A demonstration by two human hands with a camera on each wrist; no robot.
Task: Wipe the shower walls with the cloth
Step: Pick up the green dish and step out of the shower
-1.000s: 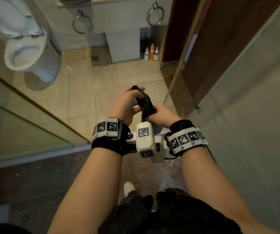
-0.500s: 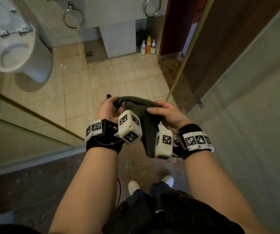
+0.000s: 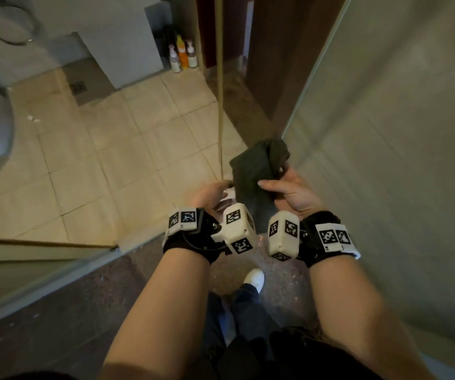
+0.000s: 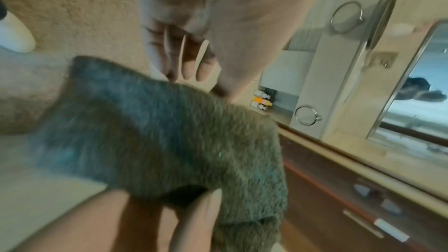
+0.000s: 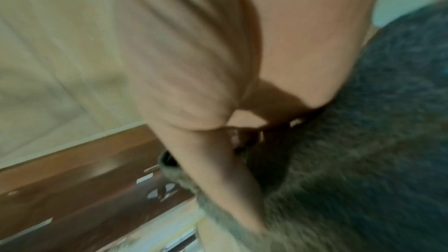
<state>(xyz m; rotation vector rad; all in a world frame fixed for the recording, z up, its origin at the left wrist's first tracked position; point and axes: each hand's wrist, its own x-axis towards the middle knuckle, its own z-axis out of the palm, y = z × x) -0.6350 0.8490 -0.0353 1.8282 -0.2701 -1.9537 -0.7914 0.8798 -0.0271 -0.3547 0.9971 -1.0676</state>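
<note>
Dark grey cloth (image 3: 256,171) sits folded in the right hand (image 3: 292,192), thumb clamped over it, just beside the pale shower wall (image 3: 399,160). Left hand (image 3: 207,194) is next to it with fingers relaxed, fingertips at the cloth's edge. Three bottles (image 3: 183,56) stand far off on the beige tiled floor (image 3: 138,149), past the glass door edge (image 3: 220,105)

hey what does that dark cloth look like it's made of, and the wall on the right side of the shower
The cloth looks like fuzzy dark grey-green microfibre or terry: a short nap shows in the left wrist view. The wall looks like large matte grey-beige tile or stone, with faint straight joint lines; which of the two cannot be told.
</note>
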